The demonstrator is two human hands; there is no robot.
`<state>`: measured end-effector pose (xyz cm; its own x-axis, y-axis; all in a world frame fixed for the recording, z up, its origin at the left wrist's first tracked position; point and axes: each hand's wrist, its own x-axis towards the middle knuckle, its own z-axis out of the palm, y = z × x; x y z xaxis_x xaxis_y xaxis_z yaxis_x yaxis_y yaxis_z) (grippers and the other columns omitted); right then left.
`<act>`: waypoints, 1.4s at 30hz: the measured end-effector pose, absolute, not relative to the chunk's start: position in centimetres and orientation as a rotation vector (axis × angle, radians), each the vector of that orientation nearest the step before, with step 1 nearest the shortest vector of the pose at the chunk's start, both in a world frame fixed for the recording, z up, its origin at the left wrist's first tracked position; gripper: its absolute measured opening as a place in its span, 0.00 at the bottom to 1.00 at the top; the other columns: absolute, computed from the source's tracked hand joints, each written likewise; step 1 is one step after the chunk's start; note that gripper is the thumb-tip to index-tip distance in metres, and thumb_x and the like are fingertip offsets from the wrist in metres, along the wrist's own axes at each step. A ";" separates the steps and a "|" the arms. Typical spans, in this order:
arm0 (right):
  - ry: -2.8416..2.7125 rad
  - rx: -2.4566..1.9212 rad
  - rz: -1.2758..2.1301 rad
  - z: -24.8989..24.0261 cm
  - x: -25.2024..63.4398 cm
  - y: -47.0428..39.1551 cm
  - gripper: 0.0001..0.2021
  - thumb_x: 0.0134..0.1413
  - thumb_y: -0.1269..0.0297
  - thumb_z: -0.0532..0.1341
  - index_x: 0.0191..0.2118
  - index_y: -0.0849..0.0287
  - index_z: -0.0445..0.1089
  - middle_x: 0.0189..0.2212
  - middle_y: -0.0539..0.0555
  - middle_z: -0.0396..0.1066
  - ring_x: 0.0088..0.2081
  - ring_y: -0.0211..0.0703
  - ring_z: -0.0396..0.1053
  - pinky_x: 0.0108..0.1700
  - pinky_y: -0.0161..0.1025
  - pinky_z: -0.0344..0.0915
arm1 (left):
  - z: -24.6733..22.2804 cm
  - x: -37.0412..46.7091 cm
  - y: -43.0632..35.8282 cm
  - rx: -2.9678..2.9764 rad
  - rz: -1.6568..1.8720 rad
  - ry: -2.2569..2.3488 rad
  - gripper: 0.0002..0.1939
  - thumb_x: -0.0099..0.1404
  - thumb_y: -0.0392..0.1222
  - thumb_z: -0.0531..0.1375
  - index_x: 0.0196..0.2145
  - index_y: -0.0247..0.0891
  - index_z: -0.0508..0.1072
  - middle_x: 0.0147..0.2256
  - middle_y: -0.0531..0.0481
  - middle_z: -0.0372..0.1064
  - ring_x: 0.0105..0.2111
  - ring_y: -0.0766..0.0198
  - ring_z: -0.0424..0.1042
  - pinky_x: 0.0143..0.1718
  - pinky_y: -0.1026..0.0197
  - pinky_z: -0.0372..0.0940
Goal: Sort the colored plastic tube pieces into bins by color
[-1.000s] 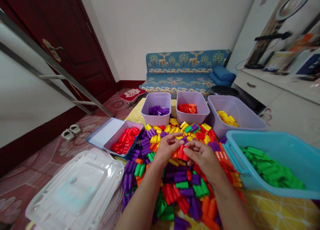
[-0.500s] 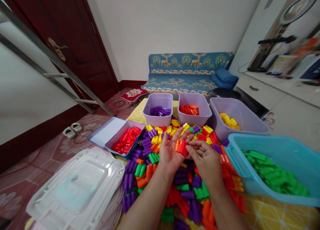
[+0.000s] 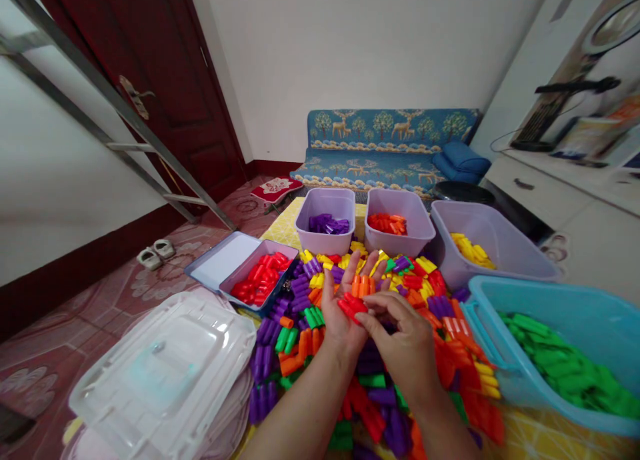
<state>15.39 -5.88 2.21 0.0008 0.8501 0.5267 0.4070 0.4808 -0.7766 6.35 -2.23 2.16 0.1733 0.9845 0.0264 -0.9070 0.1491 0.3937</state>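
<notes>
My left hand (image 3: 345, 313) is palm up with its fingers spread, above a pile of coloured plastic pieces. On its palm and finger bases rests an orange ridged plastic piece (image 3: 363, 285). A red ridged plastic piece (image 3: 352, 307) lies just below it, against the palm. My right hand (image 3: 400, 330) pinches the red piece between thumb and fingertips. Beneath both hands, purple, green, yellow, orange and red ridged pieces (image 3: 300, 300) spread over the table; my forearms hide some of them.
Lilac bins of purple (image 3: 325, 241), orange-red (image 3: 400, 244) and yellow pieces (image 3: 500, 260) stand behind the pile. At right is a blue bin (image 3: 550, 293) with green pieces. An open box (image 3: 235, 273) of red pieces and stacked lids (image 3: 165, 360) lie at left.
The red and orange pieces, close together before, now lie apart on my left palm. My right hand has shifted the red one toward the wrist. The view has turned slightly left.
</notes>
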 end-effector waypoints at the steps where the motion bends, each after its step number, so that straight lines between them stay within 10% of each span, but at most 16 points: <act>1: -1.620 -1.100 0.440 2.3 15.3 -6.0 0.03 0.52 0.69 0.64 0.34 0.56 0.73 0.32 0.52 0.72 0.33 0.40 0.71 0.35 0.36 0.70 | 2.3 6.4 -2.3 0.321 1.353 0.207 0.35 0.64 0.65 0.45 0.60 0.42 0.63 0.61 0.40 0.59 0.61 0.46 0.59 0.57 0.43 0.58; 23: -1.331 -1.236 0.616 2.0 18.2 -5.1 0.08 0.54 0.59 0.63 0.36 0.56 0.74 0.35 0.54 0.76 0.33 0.43 0.74 0.35 0.39 0.70 | 2.4 5.3 -2.3 0.409 1.237 0.074 0.35 0.66 0.65 0.40 0.59 0.43 0.63 0.66 0.48 0.49 0.66 0.49 0.47 0.58 0.46 0.55; 32: -1.462 -1.289 0.791 2.5 17.0 -5.2 0.20 0.52 0.58 0.63 0.49 0.60 0.67 0.21 0.46 0.67 0.22 0.38 0.67 0.26 0.34 0.65 | 2.3 5.7 -2.2 0.338 1.252 0.023 0.34 0.67 0.62 0.41 0.60 0.38 0.63 0.65 0.45 0.52 0.65 0.50 0.50 0.63 0.49 0.49; 42: -1.501 -1.293 0.620 2.5 16.9 -5.1 0.11 0.51 0.56 0.64 0.35 0.59 0.72 0.34 0.54 0.75 0.36 0.46 0.72 0.39 0.41 0.68 | 2.7 5.8 -2.4 0.276 1.234 0.067 0.36 0.66 0.63 0.42 0.62 0.38 0.59 0.65 0.42 0.52 0.64 0.49 0.52 0.61 0.48 0.51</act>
<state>16.93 -5.11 2.55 0.0918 0.9297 0.3568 0.4066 0.2920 -0.8657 5.85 -2.39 2.68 0.3335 0.9376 0.0983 -0.9215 0.3021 0.2440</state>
